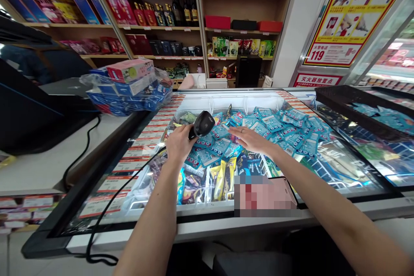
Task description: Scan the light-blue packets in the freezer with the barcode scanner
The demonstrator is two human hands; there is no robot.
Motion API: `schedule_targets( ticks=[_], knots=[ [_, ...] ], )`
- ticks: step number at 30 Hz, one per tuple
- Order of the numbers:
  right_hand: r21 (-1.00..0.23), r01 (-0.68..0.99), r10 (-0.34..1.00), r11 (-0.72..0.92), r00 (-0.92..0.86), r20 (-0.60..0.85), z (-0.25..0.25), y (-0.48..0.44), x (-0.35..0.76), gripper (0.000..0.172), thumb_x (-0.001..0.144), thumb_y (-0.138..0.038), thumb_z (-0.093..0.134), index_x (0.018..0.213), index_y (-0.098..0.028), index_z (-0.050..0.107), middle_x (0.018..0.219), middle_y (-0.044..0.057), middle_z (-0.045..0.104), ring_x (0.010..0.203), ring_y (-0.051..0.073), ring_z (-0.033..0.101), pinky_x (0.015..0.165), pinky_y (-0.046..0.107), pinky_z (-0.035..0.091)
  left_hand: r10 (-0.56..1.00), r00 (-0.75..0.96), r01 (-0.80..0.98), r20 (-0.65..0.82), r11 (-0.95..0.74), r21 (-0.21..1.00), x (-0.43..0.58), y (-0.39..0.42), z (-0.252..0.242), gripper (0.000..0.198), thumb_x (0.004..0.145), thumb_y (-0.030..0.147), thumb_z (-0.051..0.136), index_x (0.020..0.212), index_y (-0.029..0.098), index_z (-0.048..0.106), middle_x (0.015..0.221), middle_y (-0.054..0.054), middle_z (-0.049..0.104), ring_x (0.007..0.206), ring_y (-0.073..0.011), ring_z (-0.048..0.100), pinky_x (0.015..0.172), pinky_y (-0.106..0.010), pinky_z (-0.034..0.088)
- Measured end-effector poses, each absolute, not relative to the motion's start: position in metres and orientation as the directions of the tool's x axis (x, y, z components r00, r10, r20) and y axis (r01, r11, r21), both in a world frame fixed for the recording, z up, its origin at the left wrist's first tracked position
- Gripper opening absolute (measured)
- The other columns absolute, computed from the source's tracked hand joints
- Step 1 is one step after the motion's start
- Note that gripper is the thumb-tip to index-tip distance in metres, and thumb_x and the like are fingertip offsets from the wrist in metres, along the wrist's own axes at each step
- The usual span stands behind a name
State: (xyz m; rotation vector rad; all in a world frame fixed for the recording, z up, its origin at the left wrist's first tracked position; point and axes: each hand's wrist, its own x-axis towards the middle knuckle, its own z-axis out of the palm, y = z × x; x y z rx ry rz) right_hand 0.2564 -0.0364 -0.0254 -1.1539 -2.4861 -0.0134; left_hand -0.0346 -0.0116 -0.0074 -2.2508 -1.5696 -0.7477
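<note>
Cable [127, 177] across freezer rim [200, 226] — glass lid [349, 159] rightward

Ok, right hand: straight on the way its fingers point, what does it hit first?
Probably the black handheld barcode scanner in the left hand. Depth is unclear, though: the right hand sits low over the blue packets, which could come first.

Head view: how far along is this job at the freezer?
Nothing clearly shows as finished: the blue packets lie heaped in the chest freezer, with no separate pile visible. In hand: the left hand grips a corded barcode scanner above them, and the right hand rests flat on them. Left, seemingly: those blue packets and the yellow packets nearer the person.
</note>
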Motion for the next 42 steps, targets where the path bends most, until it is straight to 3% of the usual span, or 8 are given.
schedule_targets(
  ticks=[4, 13, 20, 23, 27, 32, 37, 42],
  knots=[
    [-0.121, 0.702, 0.701, 0.701, -0.650, 0.292, -0.022, -0.032, 0.243, 0.051, 0.092, -0.024, 0.038, 0.141, -0.031, 0.027, 0.137, 0.001, 0.046, 0.117, 0.018, 0.048, 0.097, 0.037, 0.042, 0.773, 0.275, 0.928, 0.571, -0.368, 0.052, -0.034, -0.013, -0.007, 0.036, 0.079, 0.037, 0.056, 0.111, 0.023, 0.055, 0.102, -0.007, 0.063, 0.101, -0.0257, 0.056, 0.074, -0.032, 0.043],
    [-0.009, 0.857, 0.814, 0.516, -0.487, 0.315, -0.024, -0.054, 0.256, 0.044, 0.092, -0.048, 0.031, 0.123, -0.024, 0.050, 0.113, 0.011, 0.055, 0.104, 0.022, 0.053, 0.084, 0.036, 0.046, 0.765, 0.286, 0.931, 0.576, -0.364, 0.021, -0.032, -0.012, -0.009, 0.035, 0.079, 0.037, 0.056, 0.111, 0.023, 0.056, 0.100, -0.006, 0.063, 0.100, -0.0243, 0.057, 0.074, -0.031, 0.043],
    [-0.219, 0.914, 0.894, 0.343, -0.246, 0.374, -0.035, -0.062, 0.265, 0.049, 0.090, -0.057, 0.029, 0.102, -0.018, 0.056, 0.100, 0.009, 0.057, 0.094, 0.020, 0.057, 0.081, 0.033, 0.045, 0.739, 0.355, 0.906, 0.572, -0.422, -0.016, -0.030, -0.013, -0.010, 0.038, 0.077, 0.035, 0.059, 0.113, 0.023, 0.055, 0.101, -0.006, 0.063, 0.100, -0.0249, 0.056, 0.075, -0.033, 0.043],
    [-0.296, 0.906, 0.899, 0.304, -0.170, 0.403, -0.039, -0.060, 0.266, 0.052, 0.086, -0.061, 0.037, 0.108, -0.017, 0.053, 0.105, 0.011, 0.055, 0.096, 0.021, 0.055, 0.084, 0.034, 0.044, 0.736, 0.380, 0.896, 0.560, -0.443, -0.026, -0.028, -0.014, -0.009, 0.039, 0.076, 0.034, 0.060, 0.113, 0.023, 0.054, 0.102, -0.006, 0.063, 0.100, -0.0248, 0.056, 0.075, -0.033, 0.043],
    [-0.276, 0.909, 0.894, 0.311, -0.182, 0.409, -0.045, -0.053, 0.269, 0.064, 0.075, -0.066, 0.052, 0.111, -0.013, 0.053, 0.109, 0.015, 0.054, 0.111, 0.027, 0.047, 0.095, 0.039, 0.038, 0.717, 0.409, 0.883, 0.565, -0.468, -0.045, -0.025, -0.015, -0.008, 0.039, 0.076, 0.033, 0.060, 0.113, 0.023, 0.054, 0.100, -0.006, 0.063, 0.099, -0.0244, 0.057, 0.076, -0.032, 0.043],
    [-0.397, 0.874, 0.927, 0.279, -0.137, 0.348, -0.042, -0.048, 0.274, 0.059, 0.067, -0.057, 0.067, 0.106, -0.014, 0.053, 0.106, 0.013, 0.056, 0.110, 0.028, 0.047, 0.094, 0.040, 0.038, 0.695, 0.442, 0.860, 0.568, -0.507, -0.049, -0.023, -0.016, -0.006, 0.039, 0.077, 0.031, 0.059, 0.115, 0.023, 0.053, 0.100, -0.005, 0.063, 0.098, -0.0238, 0.057, 0.077, -0.032, 0.044],
    [-0.690, 0.698, 0.959, 0.191, 0.015, 0.282, -0.035, -0.055, 0.284, 0.055, 0.076, -0.045, 0.059, 0.121, -0.022, 0.038, 0.108, 0.008, 0.057, 0.084, 0.022, 0.060, 0.074, 0.037, 0.049, 0.697, 0.480, 0.842, 0.533, -0.536, -0.057, -0.021, -0.014, -0.008, 0.036, 0.077, 0.031, 0.058, 0.112, 0.021, 0.055, 0.098, -0.007, 0.063, 0.097, -0.0251, 0.057, 0.075, -0.032, 0.043],
    [-0.836, 0.517, 0.955, 0.185, 0.107, 0.278, -0.035, -0.054, 0.295, 0.046, 0.082, -0.039, 0.049, 0.123, -0.024, 0.036, 0.099, 0.006, 0.058, 0.059, 0.015, 0.060, 0.060, 0.035, 0.053, 0.681, 0.518, 0.823, 0.517, -0.561, -0.086, -0.018, -0.014, -0.009, 0.037, 0.078, 0.032, 0.057, 0.113, 0.020, 0.054, 0.098, -0.007, 0.063, 0.095, -0.0254, 0.057, 0.072, -0.032, 0.042]
  ],
)
